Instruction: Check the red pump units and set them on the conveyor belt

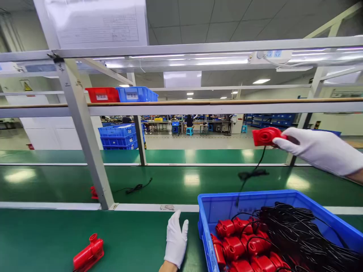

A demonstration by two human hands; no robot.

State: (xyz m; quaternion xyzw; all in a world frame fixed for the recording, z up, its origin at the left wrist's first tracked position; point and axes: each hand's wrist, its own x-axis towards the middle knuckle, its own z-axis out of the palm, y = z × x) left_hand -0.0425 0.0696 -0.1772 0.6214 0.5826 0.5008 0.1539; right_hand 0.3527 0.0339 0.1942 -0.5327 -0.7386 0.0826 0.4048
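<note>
My right hand (317,149), in a white glove, pinches a red pump-like plastic part (266,136) up in the air above the blue bin. From that part hangs a black cable (252,174), partly bundled and blurred. My left hand (176,238), also gloved, rests over the green bench just left of the bin, thumb apart from the fingers and nothing in it. Inside the blue bin (205,226) lie several similar red parts (234,247) beside a heap of black cables (300,230). Another red part (89,254) lies on the bench to the left.
Beyond the near bench runs a green conveyor belt (167,183), bearing a black cable (137,187) and a red part (94,192) half hidden by a metal post (85,139). A shelf holds a red box (102,95) and a blue box (136,94). Stacked blue crates (117,136) stand behind.
</note>
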